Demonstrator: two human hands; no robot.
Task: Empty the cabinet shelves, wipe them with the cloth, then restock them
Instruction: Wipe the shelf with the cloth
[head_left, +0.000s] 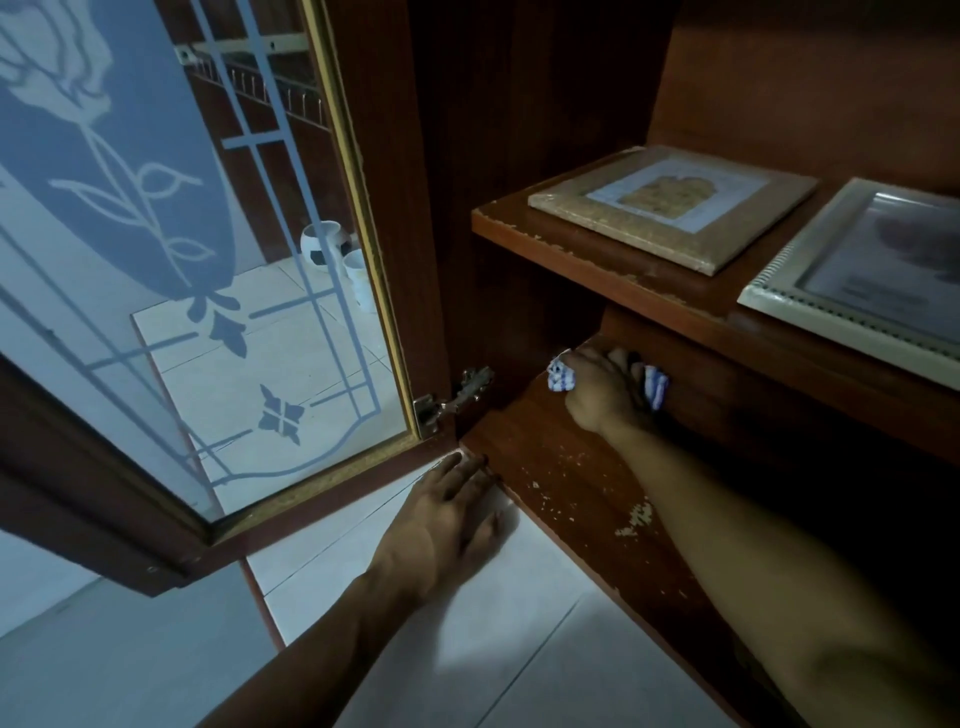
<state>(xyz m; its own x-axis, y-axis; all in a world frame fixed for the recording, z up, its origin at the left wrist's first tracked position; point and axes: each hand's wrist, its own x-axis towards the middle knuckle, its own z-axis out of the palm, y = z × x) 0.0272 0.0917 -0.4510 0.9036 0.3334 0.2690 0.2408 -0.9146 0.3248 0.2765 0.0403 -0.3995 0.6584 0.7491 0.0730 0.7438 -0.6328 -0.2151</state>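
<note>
Bunched under the right grip, far back on the lower shelf: blue-and-white checked cloth, tufts poking out left and right of the knuckles. Curled tight round that cloth. Reddish flat veneer, chipped pale near the front edge. Spread flat on the white floor tile by the shelf's near-left corner: left grip, fingers straight, holding nothing. On the upper shelf, lying flat: gold textured frame, white beaded frame.

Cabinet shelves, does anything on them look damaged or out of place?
Yes. The bottom shelf has pale chips and flaked patches in its brown finish near the front edge. The upper shelf shows similar chipping along its front edge. Nothing looks spilled.
</note>
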